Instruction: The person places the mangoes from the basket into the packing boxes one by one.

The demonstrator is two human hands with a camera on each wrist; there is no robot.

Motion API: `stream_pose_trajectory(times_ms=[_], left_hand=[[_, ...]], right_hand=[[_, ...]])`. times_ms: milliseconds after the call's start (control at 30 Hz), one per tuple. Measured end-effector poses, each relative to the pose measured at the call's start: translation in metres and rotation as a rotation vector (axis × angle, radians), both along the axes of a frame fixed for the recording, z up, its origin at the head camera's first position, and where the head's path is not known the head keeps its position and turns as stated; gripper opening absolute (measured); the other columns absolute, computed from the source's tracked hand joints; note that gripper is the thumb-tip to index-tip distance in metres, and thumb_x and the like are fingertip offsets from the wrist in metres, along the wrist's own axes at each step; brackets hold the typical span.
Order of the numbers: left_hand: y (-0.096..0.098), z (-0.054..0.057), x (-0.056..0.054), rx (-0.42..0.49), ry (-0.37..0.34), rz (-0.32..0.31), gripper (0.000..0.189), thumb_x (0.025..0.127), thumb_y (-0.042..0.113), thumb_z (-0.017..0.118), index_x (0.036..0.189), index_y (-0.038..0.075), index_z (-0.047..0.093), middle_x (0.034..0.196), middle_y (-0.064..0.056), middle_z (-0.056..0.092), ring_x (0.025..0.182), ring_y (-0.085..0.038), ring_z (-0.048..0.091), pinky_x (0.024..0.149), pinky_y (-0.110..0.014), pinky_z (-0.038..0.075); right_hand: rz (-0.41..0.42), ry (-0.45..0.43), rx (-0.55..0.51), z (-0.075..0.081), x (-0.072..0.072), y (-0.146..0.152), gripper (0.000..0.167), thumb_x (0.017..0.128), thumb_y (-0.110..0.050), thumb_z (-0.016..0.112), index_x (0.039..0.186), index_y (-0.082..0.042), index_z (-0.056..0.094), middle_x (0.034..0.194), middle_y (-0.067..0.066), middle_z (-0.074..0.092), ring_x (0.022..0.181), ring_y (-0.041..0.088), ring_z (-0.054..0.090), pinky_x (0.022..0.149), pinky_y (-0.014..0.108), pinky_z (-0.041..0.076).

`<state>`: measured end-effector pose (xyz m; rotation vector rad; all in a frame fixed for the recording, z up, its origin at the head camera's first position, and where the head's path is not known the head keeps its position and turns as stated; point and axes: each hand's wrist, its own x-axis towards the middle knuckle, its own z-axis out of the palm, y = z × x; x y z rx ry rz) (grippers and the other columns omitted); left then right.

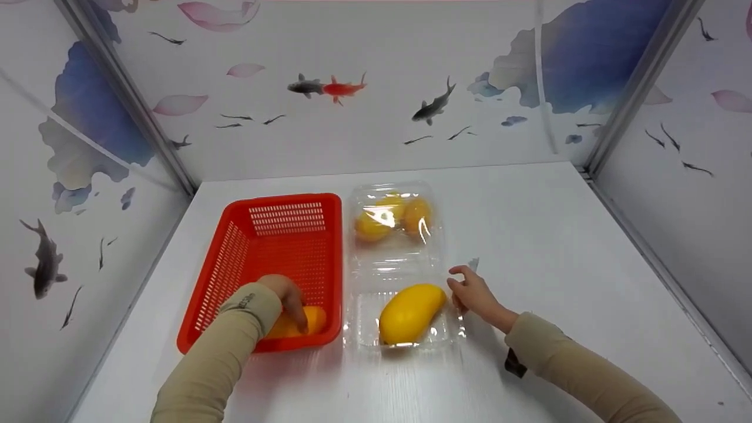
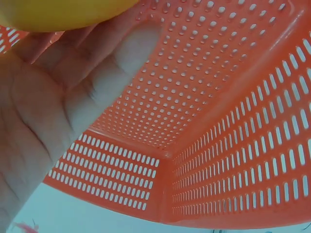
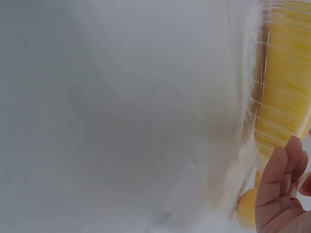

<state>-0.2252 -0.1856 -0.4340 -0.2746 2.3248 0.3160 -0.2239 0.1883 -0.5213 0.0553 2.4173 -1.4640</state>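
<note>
My left hand [image 1: 286, 296] reaches down into the red basket [image 1: 336, 264] and grips a yellow-orange fruit [image 1: 316, 320] near its front end. In the left wrist view the fruit [image 2: 63, 12] lies against the fingers, partly hiding them, and the thumb stretches along its side. A large yellow mango [image 1: 411, 314] sits in the front part of the clear plastic container [image 1: 367, 302]. My right hand [image 1: 476, 294] is at this container's right edge, fingers loosely extended, holding nothing. The right wrist view shows the fingers [image 3: 274, 170] beside the clear ribbed wall.
Behind the mango, under clear glossy plastic, lie three yellow and orange fruits [image 1: 376, 226]. The basket stands directly left of the containers on the white table [image 1: 529, 235]. Printed panels [image 1: 376, 135] enclose the back and sides. A small dark object [image 1: 515, 364] shows below the right cuff.
</note>
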Motion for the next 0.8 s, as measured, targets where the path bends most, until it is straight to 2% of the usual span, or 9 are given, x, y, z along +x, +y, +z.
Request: stream_pose_trajectory(times_ms=[67,167,233,300,400,500,600,733,800], left_hand=[[0.001,0.001,0.003,0.02,0.026,0.073,0.07,0.042,0.036,0.091,0.108,0.027,0.068,0.11,-0.005,0.055,0.097,-0.026,0.046,0.081,-0.043,0.046],[0.003,0.001,0.004,0.017,0.029,0.082,0.071,0.043,0.034,0.091,0.11,0.028,0.067,0.111,-0.005,0.054,0.097,-0.026,0.046,0.082,-0.043,0.045],[0.002,0.0,0.003,-0.011,-0.004,-0.015,0.073,0.049,0.039,0.088,0.116,0.026,0.063,0.114,-0.006,0.051,0.099,-0.026,0.044,0.084,-0.043,0.044],[0.001,-0.001,0.003,-0.006,-0.016,-0.046,0.076,0.052,0.04,0.087,0.121,0.027,0.059,0.116,-0.006,0.049,0.1,-0.026,0.043,0.086,-0.043,0.044],[-0.002,-0.001,0.004,0.066,-0.006,0.064,0.078,0.052,0.034,0.087,0.123,0.028,0.057,0.114,-0.008,0.047,0.102,-0.029,0.041,0.081,-0.046,0.044],[-0.007,0.003,0.005,0.164,0.032,0.249,0.08,0.049,0.028,0.088,0.123,0.032,0.057,0.113,-0.009,0.047,0.103,-0.032,0.04,0.075,-0.048,0.046],[-0.009,0.008,0.0,0.189,0.083,0.122,0.069,0.06,0.03,0.084,0.123,0.028,0.055,0.111,-0.008,0.05,0.102,-0.031,0.043,0.077,-0.049,0.045],[-0.01,0.014,-0.01,0.127,0.309,-0.193,0.058,0.072,0.035,0.075,0.121,0.014,0.053,0.106,-0.007,0.057,0.097,-0.028,0.049,0.085,-0.049,0.043],[-0.01,0.017,-0.013,0.11,0.422,-0.223,0.058,0.072,0.035,0.075,0.12,0.011,0.052,0.104,-0.008,0.058,0.094,-0.027,0.051,0.086,-0.048,0.044]], right_hand=[[-0.004,0.008,-0.004,0.0,0.0,0.0,0.037,0.095,-0.019,0.046,0.127,-0.001,0.038,0.059,0.003,0.05,0.045,0.014,0.043,0.048,0.022,0.046],[0.003,0.026,-0.01,-0.001,0.001,0.001,0.037,0.095,-0.019,0.045,0.126,0.0,0.038,0.057,0.003,0.049,0.043,0.014,0.043,0.047,0.023,0.046],[-0.002,0.028,-0.016,-0.001,0.001,0.001,0.036,0.095,-0.019,0.045,0.126,0.0,0.039,0.056,0.003,0.048,0.043,0.014,0.043,0.046,0.023,0.046],[-0.002,0.03,-0.016,-0.001,0.0,0.001,0.036,0.095,-0.019,0.045,0.125,0.0,0.039,0.056,0.003,0.048,0.042,0.014,0.043,0.046,0.023,0.046],[-0.007,0.028,-0.006,-0.001,0.0,0.0,0.036,0.095,-0.02,0.046,0.125,-0.002,0.04,0.057,0.003,0.049,0.043,0.014,0.043,0.047,0.023,0.046],[-0.006,0.026,0.0,-0.002,0.0,-0.001,0.036,0.095,-0.02,0.046,0.125,-0.002,0.04,0.057,0.003,0.049,0.043,0.014,0.043,0.047,0.023,0.046],[-0.008,0.016,-0.007,-0.003,0.0,0.0,0.035,0.095,-0.02,0.046,0.125,-0.002,0.039,0.057,0.003,0.048,0.043,0.014,0.043,0.047,0.023,0.046],[-0.012,0.001,-0.009,-0.003,0.0,0.0,0.036,0.096,-0.02,0.046,0.126,-0.002,0.039,0.057,0.003,0.049,0.044,0.015,0.043,0.048,0.023,0.046],[-0.014,-0.004,-0.006,-0.003,0.0,-0.001,0.036,0.096,-0.021,0.046,0.126,-0.003,0.039,0.058,0.003,0.049,0.045,0.015,0.043,0.049,0.023,0.046]])
